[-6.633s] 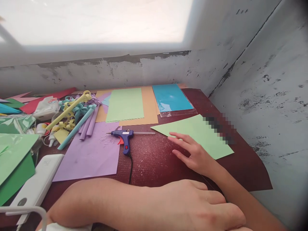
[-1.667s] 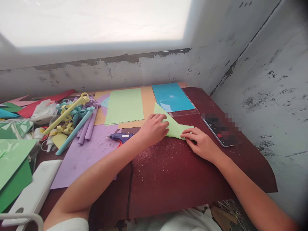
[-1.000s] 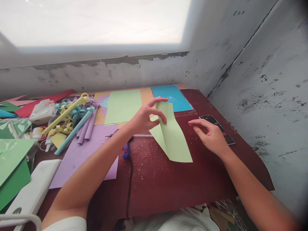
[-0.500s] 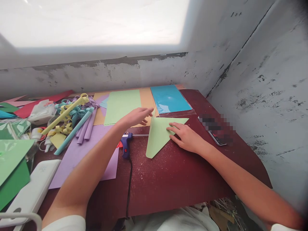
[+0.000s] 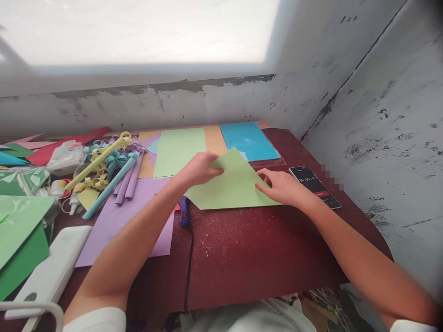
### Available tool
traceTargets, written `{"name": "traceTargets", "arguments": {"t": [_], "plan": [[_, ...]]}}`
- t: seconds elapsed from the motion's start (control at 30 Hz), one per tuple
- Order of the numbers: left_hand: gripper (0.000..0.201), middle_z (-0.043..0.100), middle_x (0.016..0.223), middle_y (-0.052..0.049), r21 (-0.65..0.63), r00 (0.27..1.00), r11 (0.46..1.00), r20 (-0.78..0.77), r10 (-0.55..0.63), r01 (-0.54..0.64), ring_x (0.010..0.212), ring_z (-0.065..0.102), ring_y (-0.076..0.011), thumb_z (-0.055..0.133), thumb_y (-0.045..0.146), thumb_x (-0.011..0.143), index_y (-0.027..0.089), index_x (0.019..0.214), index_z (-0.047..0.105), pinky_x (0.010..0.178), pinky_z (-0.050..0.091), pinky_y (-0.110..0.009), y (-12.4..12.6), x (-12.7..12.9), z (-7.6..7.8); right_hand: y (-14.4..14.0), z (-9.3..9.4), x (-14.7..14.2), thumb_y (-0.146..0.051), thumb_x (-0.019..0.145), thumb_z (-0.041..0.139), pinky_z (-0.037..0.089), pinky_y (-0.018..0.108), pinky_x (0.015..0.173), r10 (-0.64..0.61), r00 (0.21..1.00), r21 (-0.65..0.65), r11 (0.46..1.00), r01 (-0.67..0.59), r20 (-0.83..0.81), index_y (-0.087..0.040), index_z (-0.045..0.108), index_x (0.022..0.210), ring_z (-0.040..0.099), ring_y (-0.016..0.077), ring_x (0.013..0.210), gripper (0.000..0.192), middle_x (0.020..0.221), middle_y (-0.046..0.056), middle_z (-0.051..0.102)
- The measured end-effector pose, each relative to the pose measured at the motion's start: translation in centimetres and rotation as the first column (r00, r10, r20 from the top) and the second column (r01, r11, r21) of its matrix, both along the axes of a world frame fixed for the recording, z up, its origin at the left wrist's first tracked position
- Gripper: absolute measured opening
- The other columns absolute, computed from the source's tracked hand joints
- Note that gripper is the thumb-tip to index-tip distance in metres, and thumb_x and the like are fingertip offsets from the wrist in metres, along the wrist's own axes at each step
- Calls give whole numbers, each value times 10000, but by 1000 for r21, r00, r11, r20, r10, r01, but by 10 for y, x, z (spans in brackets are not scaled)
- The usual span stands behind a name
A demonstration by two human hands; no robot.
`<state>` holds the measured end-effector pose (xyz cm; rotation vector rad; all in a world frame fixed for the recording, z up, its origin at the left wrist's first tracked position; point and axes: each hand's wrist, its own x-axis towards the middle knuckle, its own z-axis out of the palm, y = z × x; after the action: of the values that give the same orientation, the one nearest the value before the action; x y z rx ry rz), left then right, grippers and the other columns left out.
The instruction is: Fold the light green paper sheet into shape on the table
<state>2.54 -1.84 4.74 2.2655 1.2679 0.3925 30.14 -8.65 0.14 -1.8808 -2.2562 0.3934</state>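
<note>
A sheet of light green paper (image 5: pixel 233 184), folded to a point at its top, lies over the dark red table and is partly raised. My left hand (image 5: pixel 200 169) grips its left side, thumb on top and fingers hidden behind. At the slanted right edge is my right hand (image 5: pixel 282 185), its thumb on the paper and its bent fingers around the edge. Below the left side of the paper, a blue glue gun (image 5: pixel 184 212) rests on the table, its nozzle end covered.
Blue sheets in a clear sleeve (image 5: pixel 247 140) and a green sheet (image 5: pixel 180 147) lie behind. A phone (image 5: pixel 313 184) is at the right. Leftward are purple paper (image 5: pixel 107 230), rolled paper tubes (image 5: pixel 112 182), and a white power strip-like object (image 5: pixel 55 263). A black cord (image 5: pixel 188 267) runs to the front edge.
The green paper has turned and spread wider, with its straight edge now toward me. My left hand has come down from above and taken hold of it; my right hand has shifted to its right edge.
</note>
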Motion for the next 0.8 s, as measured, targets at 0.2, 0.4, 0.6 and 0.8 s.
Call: {"name": "traceTargets", "arguments": {"t": [0.2,0.4,0.6,0.8], "plan": [[187,731,842,-40,109,988,983,40,-151,146,730,624,-156,597,329,879,197,912,724,658,461,-308,-5,8,-11,-44,-1,17,-375,889,568,392,283,481,-49,980,-118,993,26,-191,-261,593,844,556,169,565,125,638,-23,591],[214,764,879,-64,88,976,978,-125,-176,188,770,670,-194,624,249,830,197,985,763,655,490,-318,-7,14,-22,-95,-19,39,-438,908,620,451,289,487,-217,910,-93,976,197,-353,-275,564,1249,553,171,509,382,610,-60,575],[363,760,1204,-102,244,953,926,-164,-255,289,1049,717,-228,497,161,948,198,1227,727,855,561,-364,-17,33,-38,-103,-20,43,-501,873,695,521,339,604,-327,898,146,913,381,-294,-280,581,1326,588,150,526,516,905,25,700],[349,758,1154,-90,405,951,870,4,-310,282,1001,723,-172,402,220,1062,210,1197,724,823,568,-310,-33,47,-40,-104,-14,30,-442,955,623,565,342,655,-52,969,185,978,98,-240,-297,686,1139,667,202,716,242,975,49,701]]}}
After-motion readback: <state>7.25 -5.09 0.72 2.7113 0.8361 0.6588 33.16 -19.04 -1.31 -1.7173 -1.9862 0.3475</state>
